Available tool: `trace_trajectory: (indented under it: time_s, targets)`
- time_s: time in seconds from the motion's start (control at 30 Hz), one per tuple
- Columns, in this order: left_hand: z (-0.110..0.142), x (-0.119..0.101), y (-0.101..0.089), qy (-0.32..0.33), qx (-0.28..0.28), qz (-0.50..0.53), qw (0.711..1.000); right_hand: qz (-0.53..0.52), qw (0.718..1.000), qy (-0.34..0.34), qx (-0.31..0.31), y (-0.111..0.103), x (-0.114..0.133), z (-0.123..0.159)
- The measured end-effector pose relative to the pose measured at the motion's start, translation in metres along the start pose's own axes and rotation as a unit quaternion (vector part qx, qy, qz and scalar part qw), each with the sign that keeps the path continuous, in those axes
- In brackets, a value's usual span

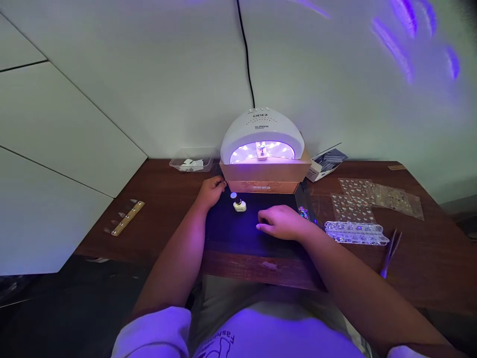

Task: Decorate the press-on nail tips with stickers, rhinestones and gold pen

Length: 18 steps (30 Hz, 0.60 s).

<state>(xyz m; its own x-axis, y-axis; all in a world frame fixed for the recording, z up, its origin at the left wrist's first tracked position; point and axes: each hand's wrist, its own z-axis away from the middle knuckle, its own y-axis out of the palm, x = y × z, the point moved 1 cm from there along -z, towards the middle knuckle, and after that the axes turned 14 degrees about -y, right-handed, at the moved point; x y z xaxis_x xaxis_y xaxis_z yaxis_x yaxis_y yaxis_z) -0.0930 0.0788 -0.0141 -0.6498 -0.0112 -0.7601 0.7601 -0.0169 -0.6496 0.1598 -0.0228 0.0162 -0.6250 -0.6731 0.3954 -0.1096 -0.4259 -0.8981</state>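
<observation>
A white nail lamp point(263, 124) sits on a cardboard box point(266, 173), its violet light on. Inside the lamp's opening stands a small stand point(262, 150); what it bears is too small to tell. My left hand point(211, 193) rests on the table at the box's left front corner, its fingers curled in and holding nothing I can see. A small bottle point(239, 205) with a dark cap stands on the black mat point(242, 237) between my hands. On the mat's right side lies my right hand point(280, 222), loosely closed, apart from the bottle.
At left lies a wooden strip point(127, 219) with several nail tips. Behind is a clear plastic tray point(192, 161). To the right are an open small box point(325, 162), sticker sheets point(352, 206), a clear rhinestone case point(356, 233) and tweezers point(389, 256). A black cable point(246, 47) runs down the wall.
</observation>
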Motion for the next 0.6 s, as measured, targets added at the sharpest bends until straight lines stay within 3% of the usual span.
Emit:
trace_trajectory:
  time_s: [0.2,0.33,0.47,0.53,0.6]
  targets:
    - [0.001,-0.005,-0.001,0.004,-0.015,-0.003,1.0,0.003,1.0,-0.001,0.001,0.001,-0.001,0.0]
    - [0.01,-0.02,-0.019,0.003,-0.094,-0.001,0.996,0.005,1.0,0.001,0.0,0.002,-0.001,0.001]
    - [0.038,-0.04,-0.069,0.007,-0.226,0.021,0.974,0.006,1.0,0.005,0.004,0.004,-0.001,0.002]
    - [0.059,-0.04,-0.104,0.049,-0.333,0.045,0.941,0.007,1.0,0.006,0.009,0.004,-0.001,0.003]
    - [0.084,-0.027,-0.138,0.038,-0.447,0.018,0.894,0.008,1.0,0.005,0.012,0.005,-0.001,0.004]
